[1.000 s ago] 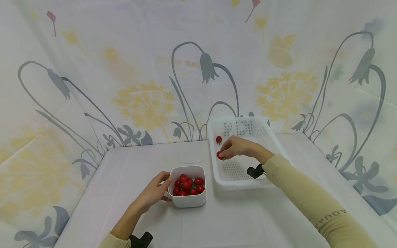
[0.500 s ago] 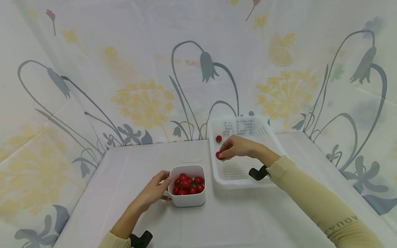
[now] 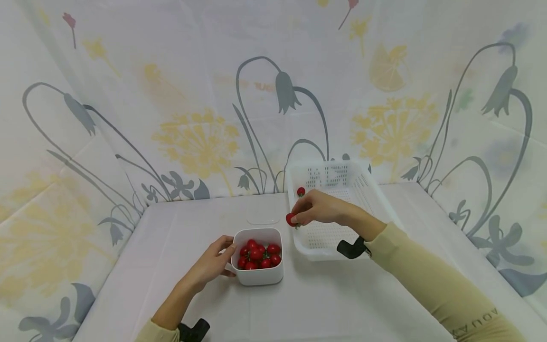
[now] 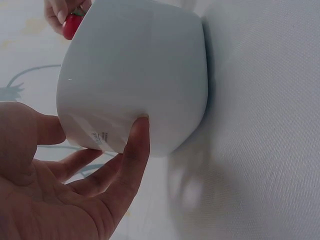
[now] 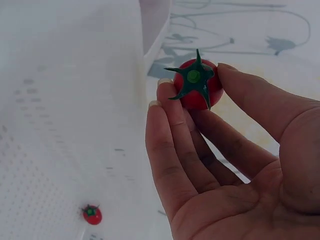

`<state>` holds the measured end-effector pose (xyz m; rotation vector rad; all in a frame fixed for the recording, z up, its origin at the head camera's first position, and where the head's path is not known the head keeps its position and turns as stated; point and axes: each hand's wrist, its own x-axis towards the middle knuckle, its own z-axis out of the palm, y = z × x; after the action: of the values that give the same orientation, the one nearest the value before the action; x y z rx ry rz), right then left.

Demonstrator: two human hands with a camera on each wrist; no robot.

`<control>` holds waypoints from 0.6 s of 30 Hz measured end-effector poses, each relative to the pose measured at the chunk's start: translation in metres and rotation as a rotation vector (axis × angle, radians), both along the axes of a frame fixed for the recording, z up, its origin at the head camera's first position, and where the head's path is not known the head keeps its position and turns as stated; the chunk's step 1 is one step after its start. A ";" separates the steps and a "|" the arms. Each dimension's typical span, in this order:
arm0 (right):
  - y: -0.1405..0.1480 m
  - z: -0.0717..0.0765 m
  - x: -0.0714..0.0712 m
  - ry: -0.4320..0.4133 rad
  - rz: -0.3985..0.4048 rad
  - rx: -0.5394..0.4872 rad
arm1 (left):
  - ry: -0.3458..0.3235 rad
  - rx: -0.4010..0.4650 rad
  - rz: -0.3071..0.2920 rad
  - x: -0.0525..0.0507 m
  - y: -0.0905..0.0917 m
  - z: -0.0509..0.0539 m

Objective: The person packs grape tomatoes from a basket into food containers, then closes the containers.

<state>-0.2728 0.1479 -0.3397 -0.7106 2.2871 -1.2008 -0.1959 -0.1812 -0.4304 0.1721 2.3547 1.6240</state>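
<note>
A cherry tomato with a green calyx is pinched between the thumb and fingers of my right hand. The hand holds it at the left rim of a white perforated basket. Another cherry tomato lies inside, near the basket's back left. My left hand holds the left side of a white container, thumb near the rim and fingertips on the outer wall. Several red cherry tomatoes are heaped in this container, which stands on the table left of the basket.
A clear, flat lid-like piece lies behind the container, hard to make out. White cloth covers the table. A flower-printed curtain rises behind and at both sides, close to the basket's back.
My right hand has lifted the pinched tomato from inside the basket and brought it left to the rim. My left hand and the container have stayed in place.
</note>
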 end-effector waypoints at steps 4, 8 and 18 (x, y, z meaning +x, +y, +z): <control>-0.009 -0.001 0.006 -0.009 -0.020 -0.021 | 0.001 -0.002 0.002 0.000 0.000 0.000; -0.017 -0.006 0.011 -0.020 -0.020 -0.046 | 0.000 -0.006 0.003 0.000 0.000 0.000; -0.035 -0.014 0.020 -0.023 -0.028 -0.053 | -0.002 -0.004 -0.002 0.000 0.000 0.001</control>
<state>-0.2531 0.1129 -0.3540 -0.6826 2.2605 -1.2807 -0.1959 -0.1810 -0.4290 0.1718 2.3553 1.6182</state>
